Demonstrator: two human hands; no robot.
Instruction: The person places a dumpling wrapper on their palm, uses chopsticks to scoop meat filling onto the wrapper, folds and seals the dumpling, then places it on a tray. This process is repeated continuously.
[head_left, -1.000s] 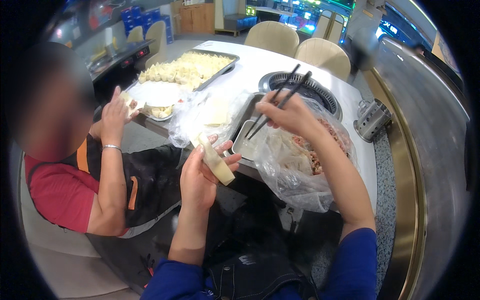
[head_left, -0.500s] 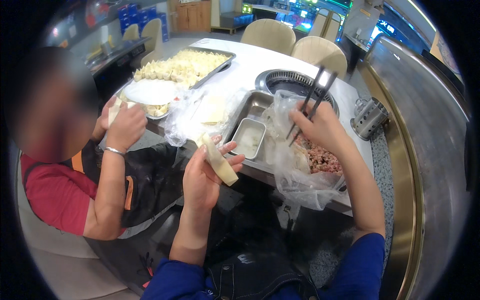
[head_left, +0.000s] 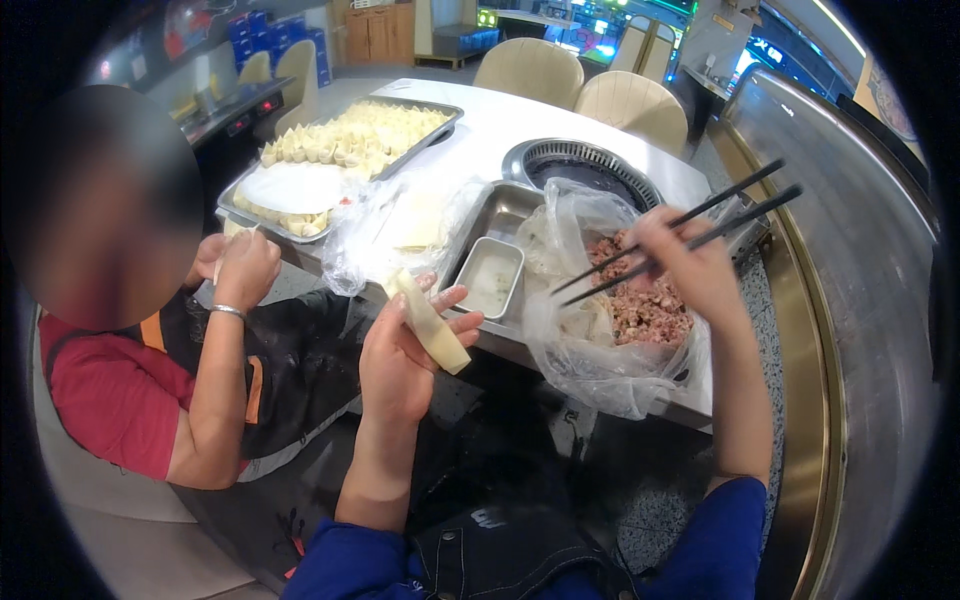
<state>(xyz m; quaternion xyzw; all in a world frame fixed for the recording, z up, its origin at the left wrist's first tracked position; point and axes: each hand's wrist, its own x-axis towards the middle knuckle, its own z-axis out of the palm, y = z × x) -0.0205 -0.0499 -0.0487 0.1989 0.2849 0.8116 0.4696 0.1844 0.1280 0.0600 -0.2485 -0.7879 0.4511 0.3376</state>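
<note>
At the left of the frame, a strip of dough is worked by a co-worker's hands (head_left: 248,268), and above them, in the upper left, folded dough pieces (head_left: 375,135) are set out in rows. At centre, a pale dough wrapper (head_left: 432,322) is held tilted by the left hand (head_left: 395,365), lightly caught under the thumb with the other fingers loosely spread; it is best supported gently and steadily, so that the soft sheet is not creased or torn. Just beyond it, a stack of wrappers (head_left: 425,222) is laid on plastic on the white tabletop (head_left: 485,125). Right of the wrapper stands a small dish (head_left: 517,273) of cloudy liquid. Farther right, minced filling (head_left: 645,312) is held in a clear plastic bag (head_left: 570,365), and over it black chopsticks (head_left: 745,215) are gripped by the right hand (head_left: 688,262), its fingers curled around them; exact finger placement cannot be told through the blur. No filling is seen between the tips; small, compact clumps are probably best lifted, with loose plastic avoided.
</note>
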